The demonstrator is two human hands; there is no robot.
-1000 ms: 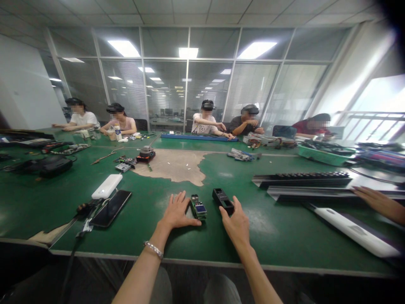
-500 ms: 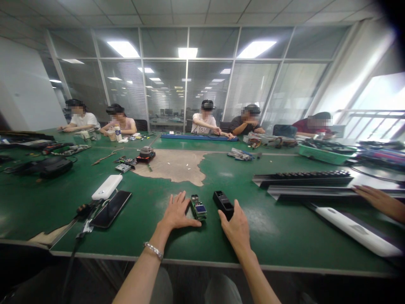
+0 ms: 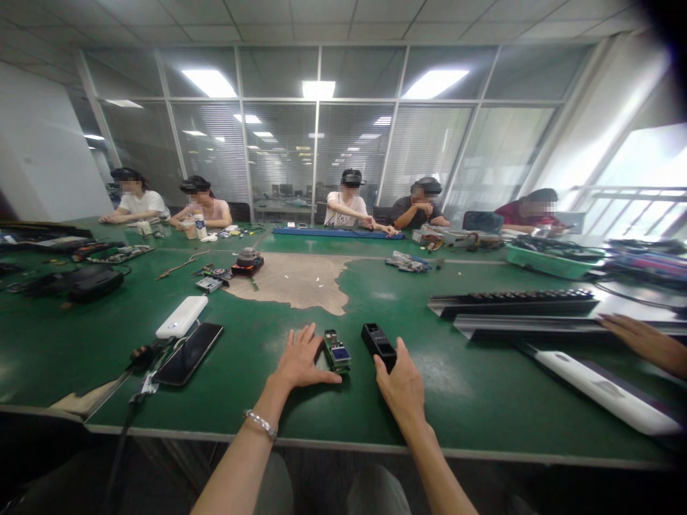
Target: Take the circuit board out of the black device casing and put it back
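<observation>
A small green circuit board with a little display [image 3: 338,352] lies on the green table in front of me. My left hand [image 3: 303,361] rests flat at its left side, fingers spread, with the thumb reaching just below the board's near end. To the right sits a narrow black plastic casing [image 3: 378,345] with openings in its top face. My right hand [image 3: 402,383] has its thumb and fingers around the near end of this casing, which stays down on the table. Part of the casing is hidden by that hand.
Left of me are a white power bank [image 3: 181,317], a phone [image 3: 189,354] and cables. On the right lie metal channels [image 3: 515,304], a white power strip [image 3: 601,390] and another person's hand [image 3: 644,340]. A green basket [image 3: 558,263] stands farther back. Several people sit opposite.
My right hand has shifted very slightly around the casing's near end. My left hand, the circuit board and the casing stay in place.
</observation>
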